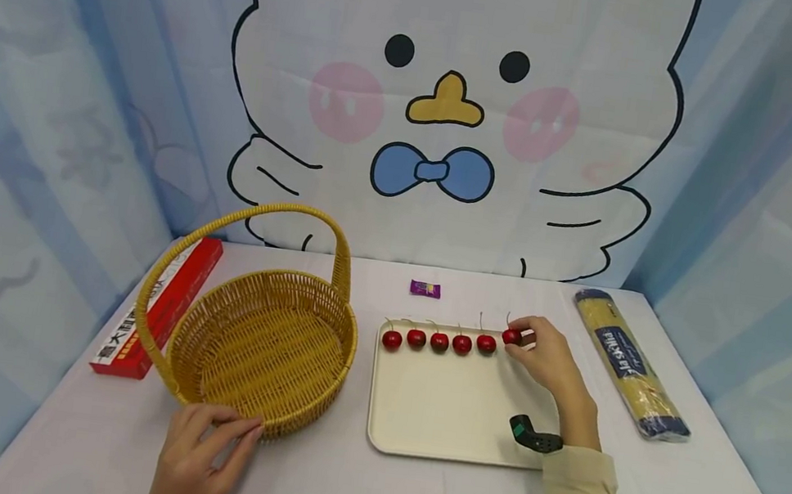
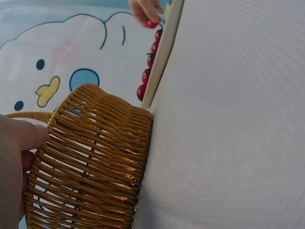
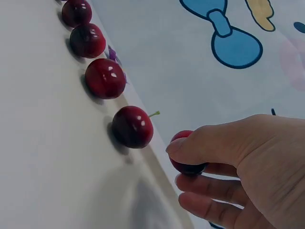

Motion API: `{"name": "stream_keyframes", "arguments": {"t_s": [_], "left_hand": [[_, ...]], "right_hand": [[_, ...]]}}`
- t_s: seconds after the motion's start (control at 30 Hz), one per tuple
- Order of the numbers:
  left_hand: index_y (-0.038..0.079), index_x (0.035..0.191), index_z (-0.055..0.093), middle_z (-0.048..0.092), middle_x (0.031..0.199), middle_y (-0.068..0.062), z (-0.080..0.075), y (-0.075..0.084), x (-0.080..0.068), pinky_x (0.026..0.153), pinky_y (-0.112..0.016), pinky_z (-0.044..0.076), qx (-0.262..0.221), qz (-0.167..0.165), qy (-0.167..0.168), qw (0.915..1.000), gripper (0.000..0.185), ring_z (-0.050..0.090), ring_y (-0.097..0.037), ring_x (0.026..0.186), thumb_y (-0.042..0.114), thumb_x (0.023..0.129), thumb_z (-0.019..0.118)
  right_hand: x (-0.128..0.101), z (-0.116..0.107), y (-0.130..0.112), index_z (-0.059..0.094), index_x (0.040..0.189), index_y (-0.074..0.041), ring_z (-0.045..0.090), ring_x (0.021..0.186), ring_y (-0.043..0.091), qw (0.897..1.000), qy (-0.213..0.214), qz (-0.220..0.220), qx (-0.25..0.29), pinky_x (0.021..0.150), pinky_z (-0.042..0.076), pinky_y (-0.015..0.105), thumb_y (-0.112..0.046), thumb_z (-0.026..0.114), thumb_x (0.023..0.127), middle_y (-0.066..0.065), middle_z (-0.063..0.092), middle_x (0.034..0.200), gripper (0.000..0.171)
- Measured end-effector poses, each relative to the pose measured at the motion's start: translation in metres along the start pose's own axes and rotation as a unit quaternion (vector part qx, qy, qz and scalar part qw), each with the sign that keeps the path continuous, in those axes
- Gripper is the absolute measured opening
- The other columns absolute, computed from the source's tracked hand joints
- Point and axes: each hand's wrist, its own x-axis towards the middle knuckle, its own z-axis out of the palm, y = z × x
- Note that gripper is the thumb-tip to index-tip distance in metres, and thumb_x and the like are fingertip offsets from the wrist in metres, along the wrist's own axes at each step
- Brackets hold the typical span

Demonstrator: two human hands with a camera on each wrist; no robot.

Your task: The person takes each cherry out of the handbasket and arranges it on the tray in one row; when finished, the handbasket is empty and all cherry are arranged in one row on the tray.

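Observation:
My right hand (image 1: 547, 360) pinches a dark red cherry (image 1: 511, 337) between thumb and fingers at the far right part of a cream tray (image 1: 449, 414). Whether that cherry touches the tray is hard to tell. Several more cherries (image 1: 461, 344), stems on, lie in a row along the tray's far edge; one neighbour (image 3: 133, 127) sits close to the held cherry in the right wrist view. On the left, my left hand (image 1: 203, 454) grips the near rim of a yellow-brown wicker basket (image 1: 271, 355), its thumb on the weave (image 2: 90, 162). No contents show inside the basket.
A small purple wrapped sweet (image 1: 424, 289) lies behind the tray. To the right is a pack of spaghetti (image 1: 630, 362); a red and white box (image 1: 182, 295) lies left of the basket, partly behind it. The basket's tall handle (image 1: 221, 221) arches upward. A printed curtain (image 1: 436, 219) closes the back.

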Motion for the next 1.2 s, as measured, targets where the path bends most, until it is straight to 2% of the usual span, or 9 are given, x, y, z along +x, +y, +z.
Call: {"name": "stream_keyframes", "arguments": {"t_s": [0.17, 0.27, 0.57, 0.7, 0.8, 0.9, 0.93, 1.1, 1.2], "left_hand": [[0.003, 0.086, 0.08, 0.06, 0.086, -0.001, -0.001, 0.001, 0.0, 0.083, -0.029, 0.032, 0.001, -0.006, -0.005, 1.0, 0.061, 0.048, -0.016, 0.089, 0.053, 0.102, 0.047], [0.003, 0.085, 0.079, 0.06, 0.086, -0.001, 0.0, 0.0, 0.001, 0.082, -0.029, 0.032, 0.001, 0.003, 0.004, 1.0, 0.063, 0.048, -0.016, 0.087, 0.053, 0.102, 0.046], [0.004, 0.086, 0.08, 0.06, 0.086, 0.0, 0.001, -0.003, 0.0, 0.082, -0.029, 0.033, -0.004, 0.016, 0.009, 0.9998, 0.052, 0.048, -0.016, 0.087, 0.046, 0.102, 0.054], [0.005, 0.087, 0.08, 0.061, 0.087, 0.0, 0.001, -0.005, 0.0, 0.083, -0.029, 0.033, -0.007, 0.013, 0.007, 0.9999, 0.036, 0.049, -0.016, 0.088, 0.037, 0.097, 0.066], [0.007, 0.087, 0.08, 0.061, 0.088, 0.0, 0.002, -0.005, 0.0, 0.084, -0.029, 0.034, -0.012, 0.003, -0.001, 0.9999, 0.015, 0.049, -0.015, 0.089, 0.021, 0.086, 0.079], [0.008, 0.088, 0.079, 0.06, 0.088, 0.002, 0.001, -0.003, 0.002, 0.084, -0.028, 0.034, -0.009, -0.005, -0.011, 0.9999, 0.011, 0.048, -0.014, 0.09, 0.015, 0.08, 0.083], [0.009, 0.088, 0.079, 0.06, 0.088, 0.003, -0.001, -0.002, 0.004, 0.084, -0.027, 0.034, -0.004, -0.007, -0.019, 0.9998, 0.015, 0.048, -0.013, 0.09, 0.008, 0.074, 0.084], [0.012, 0.089, 0.078, 0.059, 0.089, 0.004, -0.009, 0.004, 0.02, 0.081, -0.023, 0.035, 0.035, 0.012, -0.059, 0.9976, 0.023, 0.048, -0.009, 0.087, 0.01, 0.068, 0.089], [0.013, 0.091, 0.078, 0.061, 0.093, 0.004, -0.015, 0.008, 0.035, 0.08, -0.025, 0.042, 0.05, 0.017, -0.084, 0.995, 0.024, 0.053, -0.009, 0.089, 0.016, 0.07, 0.09]], "right_hand": [[0.003, 0.006, 0.006, 0.059, 0.125, 0.002, 0.062, 0.106, 0.037, 0.999, -0.019, 0.028, -0.001, 0.091, 0.049, 0.051, -0.01, 0.07, 0.092, 0.023, 0.063, 0.122, 0.037], [0.004, 0.009, 0.008, 0.059, 0.124, 0.002, 0.062, 0.106, 0.036, 0.999, -0.029, 0.044, -0.002, 0.091, 0.05, 0.049, -0.011, 0.071, 0.092, 0.023, 0.063, 0.121, 0.037], [0.005, 0.012, 0.013, 0.059, 0.125, 0.002, 0.061, 0.103, 0.033, 0.998, -0.038, 0.058, 0.002, 0.089, 0.051, 0.045, -0.012, 0.072, 0.091, 0.022, 0.063, 0.118, 0.039], [0.005, 0.013, 0.015, 0.058, 0.126, 0.002, 0.061, 0.102, 0.032, 0.998, -0.039, 0.059, 0.003, 0.088, 0.051, 0.045, -0.013, 0.072, 0.092, 0.022, 0.063, 0.117, 0.04], [0.004, 0.01, 0.016, 0.057, 0.128, 0.001, 0.061, 0.102, 0.031, 0.997, -0.044, 0.059, 0.002, 0.087, 0.051, 0.044, -0.015, 0.071, 0.092, 0.022, 0.062, 0.118, 0.042], [0.002, 0.005, 0.013, 0.056, 0.131, 0.001, 0.06, 0.104, 0.032, 0.997, -0.046, 0.055, -0.005, 0.085, 0.051, 0.043, -0.018, 0.07, 0.093, 0.023, 0.06, 0.124, 0.045], [0.001, 0.002, 0.011, 0.056, 0.132, 0.001, 0.059, 0.105, 0.033, 0.998, -0.046, 0.05, -0.007, 0.085, 0.05, 0.043, -0.019, 0.07, 0.093, 0.023, 0.059, 0.126, 0.045], [-0.006, -0.012, -0.001, 0.054, 0.135, 0.002, 0.057, 0.112, 0.038, 0.999, -0.029, 0.018, -0.027, 0.087, 0.05, 0.048, -0.022, 0.066, 0.097, 0.025, 0.055, 0.134, 0.046], [-0.011, -0.018, -0.012, 0.054, 0.136, 0.0, 0.056, 0.116, 0.04, 0.999, -0.019, 0.001, -0.039, 0.092, 0.049, 0.053, -0.024, 0.064, 0.099, 0.024, 0.054, 0.135, 0.045]]}}
